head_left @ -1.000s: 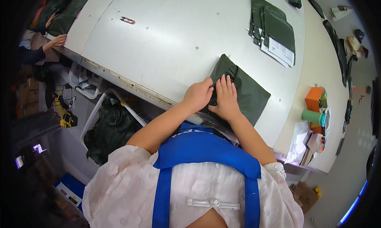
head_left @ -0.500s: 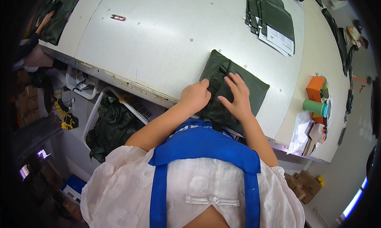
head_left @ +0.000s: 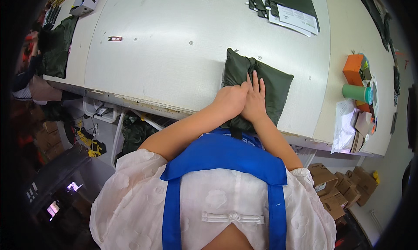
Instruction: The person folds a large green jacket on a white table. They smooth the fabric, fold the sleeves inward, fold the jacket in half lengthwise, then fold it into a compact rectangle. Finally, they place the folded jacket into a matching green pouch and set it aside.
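A flat, dark green fabric bag [head_left: 276, 86] lies at the table's near edge, right in front of me. A seam or flap edge runs down its middle. My left hand [head_left: 231, 101] is closed over the bag near this line, its fingertips against my right hand; whatever they pinch is hidden. My right hand [head_left: 254, 103] rests flat on the bag, fingers stretched along the middle line toward the far side. A dark strap hangs from the bag's near edge toward my blue apron [head_left: 226, 156].
Folded dark green bags [head_left: 291, 1] with white printed sheets [head_left: 296, 20] lie at the far right. A small red thread snipper [head_left: 115, 38] is at the left. Along the right side stand an orange box [head_left: 353, 69], a green cylinder [head_left: 355, 92] and papers. Another person works at far left.
My left hand has moved right, from the bag's left part to its middle, against my right hand. My right hand has come down flat. The bag's folded opening looks smoother. The view has shifted.
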Motion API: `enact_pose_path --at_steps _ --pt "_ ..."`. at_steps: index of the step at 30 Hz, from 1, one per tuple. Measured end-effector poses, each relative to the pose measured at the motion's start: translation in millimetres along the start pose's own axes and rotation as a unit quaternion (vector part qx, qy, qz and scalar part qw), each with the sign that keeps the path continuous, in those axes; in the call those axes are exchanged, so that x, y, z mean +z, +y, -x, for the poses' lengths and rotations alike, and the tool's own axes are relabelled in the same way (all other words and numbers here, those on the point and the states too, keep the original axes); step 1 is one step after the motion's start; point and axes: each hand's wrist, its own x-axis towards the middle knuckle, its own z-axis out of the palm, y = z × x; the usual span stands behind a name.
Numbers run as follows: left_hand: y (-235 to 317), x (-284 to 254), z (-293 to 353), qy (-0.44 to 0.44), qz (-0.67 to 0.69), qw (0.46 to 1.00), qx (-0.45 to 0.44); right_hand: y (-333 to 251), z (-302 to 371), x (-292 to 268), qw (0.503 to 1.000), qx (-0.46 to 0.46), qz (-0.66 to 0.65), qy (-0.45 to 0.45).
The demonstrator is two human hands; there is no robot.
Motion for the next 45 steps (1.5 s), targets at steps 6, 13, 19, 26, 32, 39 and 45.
enact_pose_path --at_steps 6,13,19,26,32,39,45 --pt "2 9 -20 -0.011 -0.017 1.0 -0.004 23 15 -13 0.973 -0.017 -0.228 0.036" --pt "-25 -22 -31 -0.067 -0.125 0.987 -0.076 12 37 -9 0.965 -0.017 -0.239 0.108" --pt "-35 -38 0 0.029 -0.039 0.993 -0.103 -26 -9 -16 0.97 0.014 -0.225 0.089" --pt "-24 -12 -5 0.004 -0.053 0.996 -0.077 -6 -38 20 0.979 0.037 -0.196 0.041" --pt "-20 -4 -32 -0.072 -0.094 0.987 -0.109 36 -7 1 0.795 0.079 -0.592 0.103" --pt "-13 10 -60 -0.1 -0.128 0.984 -0.074 -9 44 -30 0.958 -0.192 -0.162 0.134" --pt "-16 10 -62 -0.101 -0.134 0.984 -0.063 -19 39 -9 0.945 -0.231 -0.159 0.168"
